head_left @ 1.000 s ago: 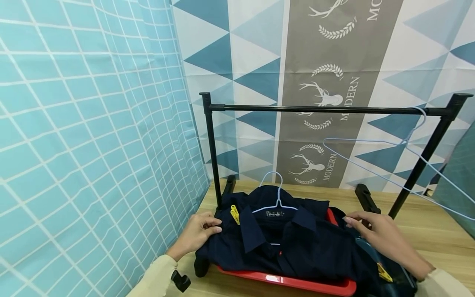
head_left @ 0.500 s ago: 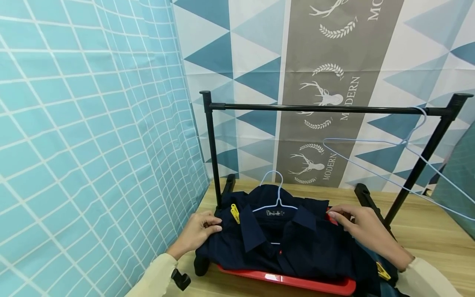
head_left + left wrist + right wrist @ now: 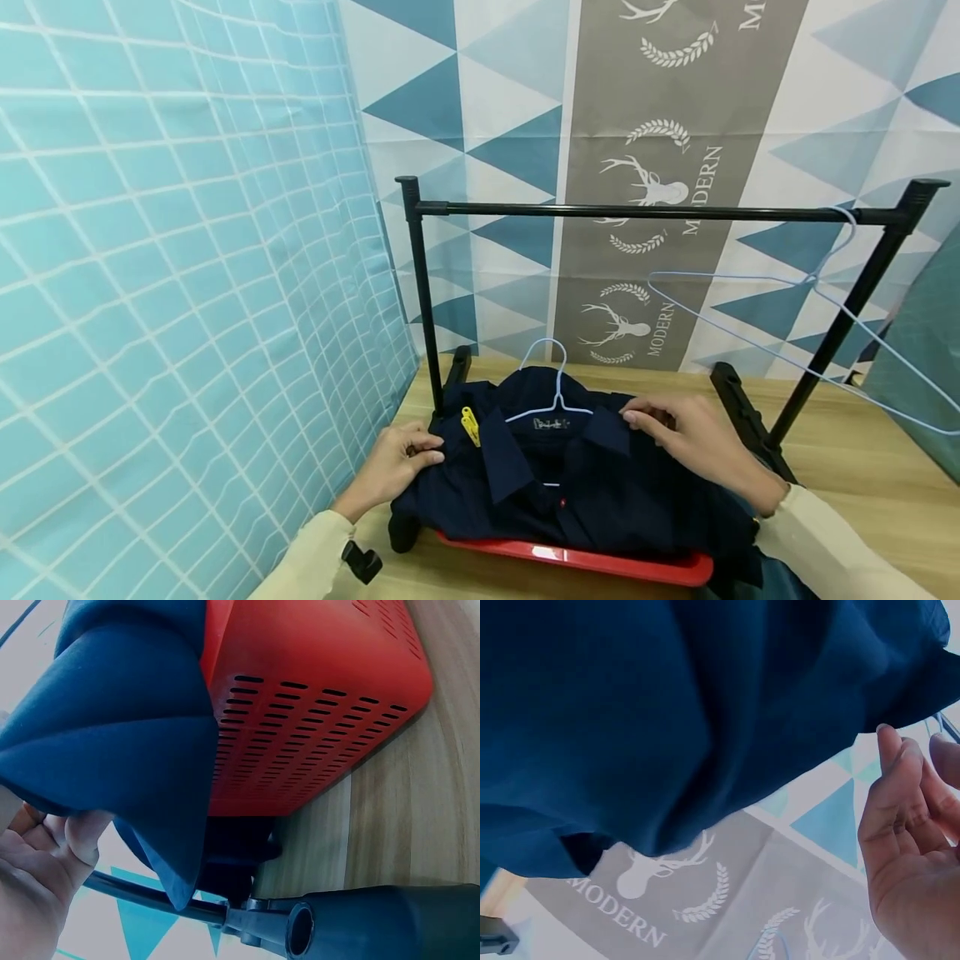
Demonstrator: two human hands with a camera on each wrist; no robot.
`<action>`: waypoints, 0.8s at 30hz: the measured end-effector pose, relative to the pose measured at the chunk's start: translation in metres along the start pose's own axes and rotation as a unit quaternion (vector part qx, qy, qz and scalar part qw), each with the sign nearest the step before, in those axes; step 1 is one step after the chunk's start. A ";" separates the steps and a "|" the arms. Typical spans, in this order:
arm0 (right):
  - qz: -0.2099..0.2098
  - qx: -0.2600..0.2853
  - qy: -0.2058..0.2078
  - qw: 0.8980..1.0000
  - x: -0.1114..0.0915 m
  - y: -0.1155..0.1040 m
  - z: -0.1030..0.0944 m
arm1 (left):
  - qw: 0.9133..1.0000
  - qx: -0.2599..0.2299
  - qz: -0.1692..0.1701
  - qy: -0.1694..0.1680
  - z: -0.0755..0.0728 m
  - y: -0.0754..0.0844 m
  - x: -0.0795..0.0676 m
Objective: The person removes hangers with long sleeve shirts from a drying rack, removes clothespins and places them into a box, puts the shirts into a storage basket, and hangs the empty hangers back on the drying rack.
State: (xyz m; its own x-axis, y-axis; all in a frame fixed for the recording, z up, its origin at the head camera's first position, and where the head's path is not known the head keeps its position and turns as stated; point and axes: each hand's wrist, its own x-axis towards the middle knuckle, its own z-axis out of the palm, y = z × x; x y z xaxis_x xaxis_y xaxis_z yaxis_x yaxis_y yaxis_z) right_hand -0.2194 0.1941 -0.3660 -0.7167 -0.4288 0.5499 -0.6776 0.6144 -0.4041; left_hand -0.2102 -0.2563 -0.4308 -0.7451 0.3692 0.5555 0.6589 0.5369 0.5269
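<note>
Pinching the edge of a navy shirt [image 3: 622, 500] at left: the left hand [image 3: 397, 460]. On the shoulder a yellow clip [image 3: 470, 426] is sitting. Collared and creased, the shirt is draping over a red basket [image 3: 600, 563], a blue hanger [image 3: 558, 402] in its neck; the label [image 3: 552, 423] is carrying writing too small to read. Behind, the backdrop [image 3: 600, 83] is reading "MODERN". The right hand [image 3: 690, 442] is touching the shirt's upper edge, grip unclear.

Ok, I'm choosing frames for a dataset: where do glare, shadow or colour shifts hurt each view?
Head: a small glare patch on the rim of the red basket, and the navy shirt so dark its folds barely show; left wrist: the shirt looks bluer, pale parts of the backdrop wash out; right wrist: dark shadow fills its folds.
</note>
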 end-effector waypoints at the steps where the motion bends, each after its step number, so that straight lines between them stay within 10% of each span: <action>1: 0.000 0.003 0.000 1.000 0.002 -0.001 -0.001 | 1.000 0.003 0.005 0.002 0.000 0.000 0.000; 24: -0.078 0.074 -0.048 0.993 0.057 -0.049 0.042 | 1.000 0.002 -0.001 -0.006 -0.006 0.000 0.000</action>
State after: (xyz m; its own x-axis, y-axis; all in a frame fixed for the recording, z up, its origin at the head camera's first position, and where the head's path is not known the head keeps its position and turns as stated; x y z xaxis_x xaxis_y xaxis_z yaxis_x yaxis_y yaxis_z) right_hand -0.2339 0.1116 -0.3457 -0.6091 -0.5759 0.5453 -0.7930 0.4347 -0.4268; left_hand -0.2095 -0.2608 -0.4272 -0.7472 0.3775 0.5470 0.6575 0.5400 0.5254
